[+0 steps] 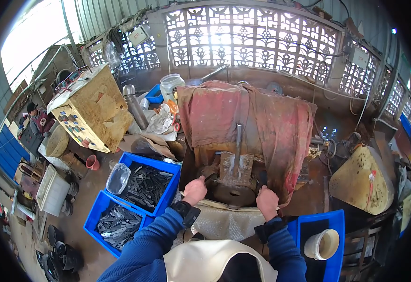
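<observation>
Left hand pinches a dark strip at the opening of the cloth-draped machine; right hand grips another dark piece opposite. Work on both looks under way, unfinished; how many are done cannot be told.

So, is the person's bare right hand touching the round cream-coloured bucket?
Apart. The head view shows a corner of the blue rectangular bin in the gap between the right hand and the bucket.
</observation>
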A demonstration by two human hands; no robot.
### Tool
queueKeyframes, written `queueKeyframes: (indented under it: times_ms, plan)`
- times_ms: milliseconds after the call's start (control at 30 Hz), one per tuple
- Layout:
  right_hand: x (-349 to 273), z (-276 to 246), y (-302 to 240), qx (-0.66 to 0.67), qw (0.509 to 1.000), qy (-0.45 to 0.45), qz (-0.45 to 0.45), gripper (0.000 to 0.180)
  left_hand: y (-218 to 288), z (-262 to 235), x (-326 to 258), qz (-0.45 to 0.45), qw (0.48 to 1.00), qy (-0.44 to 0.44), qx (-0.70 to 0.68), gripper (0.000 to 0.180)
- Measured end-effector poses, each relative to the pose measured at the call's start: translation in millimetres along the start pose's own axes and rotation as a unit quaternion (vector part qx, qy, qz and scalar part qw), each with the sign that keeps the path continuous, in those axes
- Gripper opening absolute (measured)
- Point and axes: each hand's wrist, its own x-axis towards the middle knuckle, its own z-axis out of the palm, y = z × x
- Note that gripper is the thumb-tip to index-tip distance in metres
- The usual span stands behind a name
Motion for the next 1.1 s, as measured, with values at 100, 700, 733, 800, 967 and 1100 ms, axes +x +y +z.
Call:
queueKeyframes:
  times_ms: [100,700,733,800,967,1100]
  plan:
    - [10.3,-2.3,-0.7,0.038,0.999,-0.006,-0.003,0.021,-2.6,-1.6,-1.4,0.000,1.000,-0.002,0.000,0.018]
    - [139.7,-92.6,-156.4,0.115,0.973,0.165,-0.113,0.037,-8.1,-0.4,-2.0,0.035,0.999,0.017,-0.014,0.018]
    - [142.5,-92.2,-156.9,0.112,0.973,0.167,-0.113,0.037,-8.1,-0.4,-1.6,0.037,0.999,0.016,-0.014,0.018]
    - [152.7,-91.3,-160.3,0.102,0.972,0.168,-0.126,0.035,-9.3,1.8,0.7,0.039,0.999,0.017,-0.013,0.018]
    - [165.8,-87.2,-158.7,0.077,0.966,0.181,-0.167,0.026,-10.3,6.2,-1.1,0.053,0.998,0.021,-0.014,0.019]
    - [170.8,-85.0,-155.2,0.081,0.958,0.201,-0.187,0.023,-6.4,3.2,0.6,0.060,0.998,0.019,-0.022,0.019]
